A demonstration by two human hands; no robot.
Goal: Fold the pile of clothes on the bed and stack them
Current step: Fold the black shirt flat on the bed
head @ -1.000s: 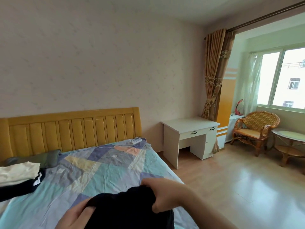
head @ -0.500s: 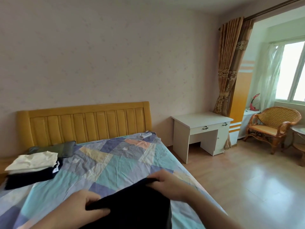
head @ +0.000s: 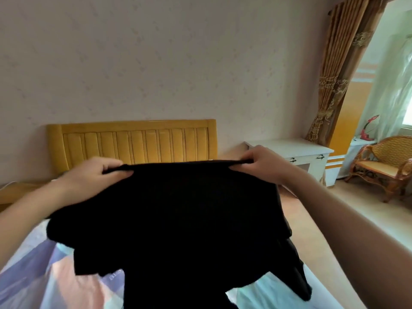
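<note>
A black garment (head: 178,224) hangs spread in the air over the bed (head: 44,275), held up by its top edge. My left hand (head: 95,175) pinches the left end of that edge. My right hand (head: 260,165) pinches the right end. The cloth falls in loose folds and covers most of the bed's patchwork sheet. The stack of folded clothes seen before is hidden behind the garment and my left arm.
A yellow wooden headboard (head: 133,141) stands against the wall behind the garment. A white desk (head: 296,152) is right of the bed, a wicker chair (head: 383,163) further right by the curtain (head: 336,74). Wood floor lies right of the bed.
Both hands have lifted the black garment from the bed and pulled its top edge wide apart. The view has swung left, and the garment now hides the folded stack.
</note>
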